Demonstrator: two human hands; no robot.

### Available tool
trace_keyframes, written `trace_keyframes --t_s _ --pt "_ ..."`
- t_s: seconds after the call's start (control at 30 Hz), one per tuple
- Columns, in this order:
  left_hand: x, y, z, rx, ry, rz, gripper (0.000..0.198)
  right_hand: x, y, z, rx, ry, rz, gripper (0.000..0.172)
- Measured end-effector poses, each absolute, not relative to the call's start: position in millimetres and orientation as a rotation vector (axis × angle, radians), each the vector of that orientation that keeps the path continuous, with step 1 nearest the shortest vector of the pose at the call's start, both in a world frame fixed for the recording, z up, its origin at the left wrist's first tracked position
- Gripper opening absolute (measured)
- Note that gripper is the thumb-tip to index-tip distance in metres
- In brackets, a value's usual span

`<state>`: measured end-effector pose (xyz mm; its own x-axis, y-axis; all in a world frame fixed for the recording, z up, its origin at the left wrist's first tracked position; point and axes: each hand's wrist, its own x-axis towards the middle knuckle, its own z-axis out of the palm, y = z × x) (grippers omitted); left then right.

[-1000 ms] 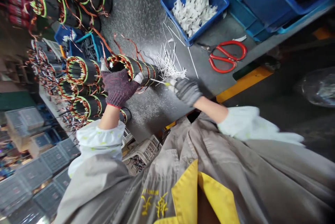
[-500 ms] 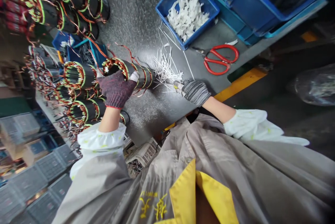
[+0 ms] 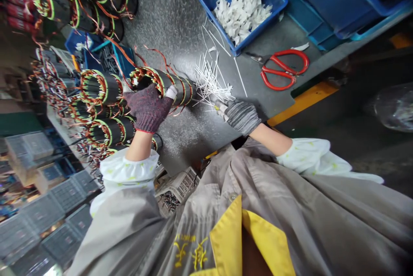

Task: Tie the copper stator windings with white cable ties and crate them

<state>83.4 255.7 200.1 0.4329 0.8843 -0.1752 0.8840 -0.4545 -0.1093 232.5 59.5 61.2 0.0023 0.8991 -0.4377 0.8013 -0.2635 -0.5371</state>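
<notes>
Left hand (image 3: 149, 108) in a dark red knit glove, spread over the near end of a copper-wound motor core (image 3: 179, 89), fingers curving around its black body, one fingertip capped in white. Right hand (image 3: 240, 117) in a grey knit glove, just beside the core's far end, fingertips (image 3: 220, 107) pressed together in a pinch on what looks like a thin white cable tie, too fine to be certain.

Directly beyond the right fingertips, a loose heap of white cable ties (image 3: 209, 80), almost touching the core. Just past the left hand, thin copper wires (image 3: 163, 59) springing from the core's end. Under both hands, a speckled grey desk (image 3: 183, 142). Farther past the right hand, a blue crate (image 3: 245, 39) of white paper strips and red-handled scissors (image 3: 301, 59). Off beyond the left hand, more wound cores (image 3: 100, 89) stacked on their sides.

Main risks, as a judgement: a wire snagged in the knit glove and bent or scraped by a sudden tug; the round core rolling on the smooth desk if the left hand's pressure eases, with no chock visible; the slim tie slipping from the gloved pinch and vanishing into the look-alike heap.
</notes>
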Motion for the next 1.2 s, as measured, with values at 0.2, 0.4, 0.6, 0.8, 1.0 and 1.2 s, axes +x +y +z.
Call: trace_keyframes --t_s 0.2,0.4,0.6,0.8,1.0,1.2 --pt "82.4 256.4 198.0 -2.664 -1.653 0.311 0.051 233.4 54.0 67.0 -2.135 -1.797 1.202 0.054" --pt "80.4 255.2 199.5 -2.668 -1.631 0.308 0.055 231.8 53.3 64.6 -2.182 -1.737 1.207 0.054" --pt "81.5 254.2 200.0 -2.649 -1.628 0.350 0.058 216.1 56.6 38.9 -2.039 -1.375 1.233 0.044" --pt "82.0 276.0 196.2 -2.610 -1.597 0.348 0.059 184.7 69.1 37.9 -1.996 -1.212 1.307 0.043" --pt "85.3 304.0 197.6 -2.614 -1.548 0.349 0.055 192.5 150.7 57.7 -2.030 -1.460 1.245 0.043" --pt "87.8 343.6 198.1 -2.501 -1.535 0.435 0.062 192.6 240.9 70.9 -1.992 -1.637 1.189 0.044"
